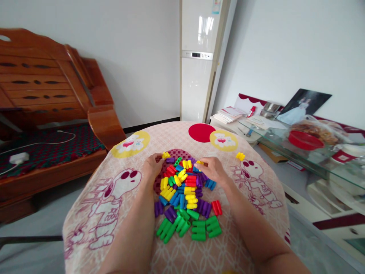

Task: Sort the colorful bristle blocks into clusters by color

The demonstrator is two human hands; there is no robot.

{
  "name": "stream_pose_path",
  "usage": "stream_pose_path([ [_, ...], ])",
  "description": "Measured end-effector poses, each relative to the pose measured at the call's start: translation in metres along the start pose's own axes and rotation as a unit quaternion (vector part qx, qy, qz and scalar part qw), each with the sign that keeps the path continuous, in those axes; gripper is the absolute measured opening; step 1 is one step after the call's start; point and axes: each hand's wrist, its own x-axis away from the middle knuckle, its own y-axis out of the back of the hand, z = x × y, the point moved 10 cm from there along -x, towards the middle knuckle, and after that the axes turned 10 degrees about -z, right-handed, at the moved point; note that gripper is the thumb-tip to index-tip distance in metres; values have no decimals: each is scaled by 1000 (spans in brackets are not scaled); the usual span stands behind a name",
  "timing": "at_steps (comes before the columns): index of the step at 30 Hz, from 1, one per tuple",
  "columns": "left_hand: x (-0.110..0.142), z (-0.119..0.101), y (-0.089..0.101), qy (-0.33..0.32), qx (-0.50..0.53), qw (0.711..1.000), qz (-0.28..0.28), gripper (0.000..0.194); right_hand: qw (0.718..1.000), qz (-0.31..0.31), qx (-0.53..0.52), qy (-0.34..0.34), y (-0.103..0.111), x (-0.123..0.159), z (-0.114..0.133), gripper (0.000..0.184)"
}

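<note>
A pile of plastic building blocks in yellow, red, blue, purple and green lies on the round table. At the pile's far left edge, my left hand (154, 166) is closed, its fingertips at a small yellow block (165, 155). Across from it, my right hand (211, 169) pinches another yellow block (200, 163) at the far right of the pile. Green blocks (198, 230) lie together at the near side, with purple blocks (171, 214) just behind them. A red block (216, 207) rests at the right, inside my right forearm.
A patterned cloth (176, 133) covers the table. One loose yellow block (240, 156) lies to the right. A wooden bench (37, 87) stands left; at right, a glass-topped cabinet (288, 148) carries a red bowl (306, 140), papers and a photo. A tall white air conditioner (196, 87) stands behind.
</note>
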Motion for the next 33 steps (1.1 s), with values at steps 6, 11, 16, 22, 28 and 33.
stream_pose_path([
  [6, -2, 0, -1, -3, -4, 1000, -3, 29, 970, -195, -31, -146, 49, -7, -99, 23],
  [11, -3, 0, -1, -8, -1, 1000, -5, 27, 959, -175, 117, -190, 63, 2, -139, 19],
  [16, -2, 0, 0, -7, -6, 1000, -3, 27, 956, -68, 218, -183, 78, 2, -144, 15],
  [22, -3, 1, -1, 0, -19, 1000, 1, 31, 942, 62, 80, -320, 77, 27, -172, 17],
  [28, -1, -1, 1, 4, -27, 1000, -1, 31, 937, 80, 75, -333, 79, 35, -172, 18],
  [33, -1, -2, 1, 1, -25, 1000, -2, 32, 942, 87, 92, -312, 76, 32, -172, 13],
])
